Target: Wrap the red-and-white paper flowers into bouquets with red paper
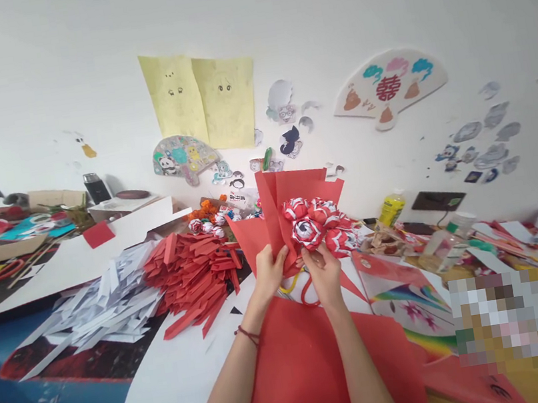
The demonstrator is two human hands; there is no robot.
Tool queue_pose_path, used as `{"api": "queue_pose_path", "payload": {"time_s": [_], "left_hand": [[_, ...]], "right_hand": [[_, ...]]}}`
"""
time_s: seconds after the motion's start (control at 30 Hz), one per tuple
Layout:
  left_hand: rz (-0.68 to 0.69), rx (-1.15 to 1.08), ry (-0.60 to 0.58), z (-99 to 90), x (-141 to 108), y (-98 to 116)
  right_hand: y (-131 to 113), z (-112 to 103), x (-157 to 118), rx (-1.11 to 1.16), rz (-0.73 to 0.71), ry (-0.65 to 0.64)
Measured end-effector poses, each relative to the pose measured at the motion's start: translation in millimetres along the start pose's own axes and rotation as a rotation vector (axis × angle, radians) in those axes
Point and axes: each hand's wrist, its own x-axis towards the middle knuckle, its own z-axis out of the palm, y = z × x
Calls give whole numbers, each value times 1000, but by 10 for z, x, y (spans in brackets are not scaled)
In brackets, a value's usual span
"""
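A bouquet of red and white paper flowers point(308, 231) stands upright at the middle, with folded red wrapping paper point(273, 211) around its left and back. My left hand point(270, 270) grips the lower edge of the wrapping, fingers closed on it. Just under the front flower, my right hand point(323, 271) is closed at the base of the flowers. Scissors with red and yellow handles point(307, 290) lie behind and between my hands, partly hidden. A large red sheet point(318, 362) lies beneath my forearms.
Piles of folded white strips point(107, 306) and red strips point(193, 273) lie left. Orange paper flowers point(209, 209) sit behind them. At the right are a yellow bottle point(391, 209), a clear bottle point(450, 242), a rainbow-printed sheet point(405, 302) and paper scraps. A wall stands behind.
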Motion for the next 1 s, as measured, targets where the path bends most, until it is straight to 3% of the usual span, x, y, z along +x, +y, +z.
{"api": "queue_pose_path", "payload": {"time_s": [0.13,0.5,0.77,0.83,1.0], "left_hand": [[21,-36,10,-28,10,44],[219,-39,-99,-71,16,120],[121,-13,-49,-126,43,118],[109,-54,-55,-146,56,116],[91,-104,-98,-135,101,60]], "right_hand": [[5,2,28,-91,-8,16],[-68,29,118,-161,-13,21],[-82,34,227,-155,-68,-46],[-59,36,248,-121,-31,-56],[1,29,267,83,190,-237]]}}
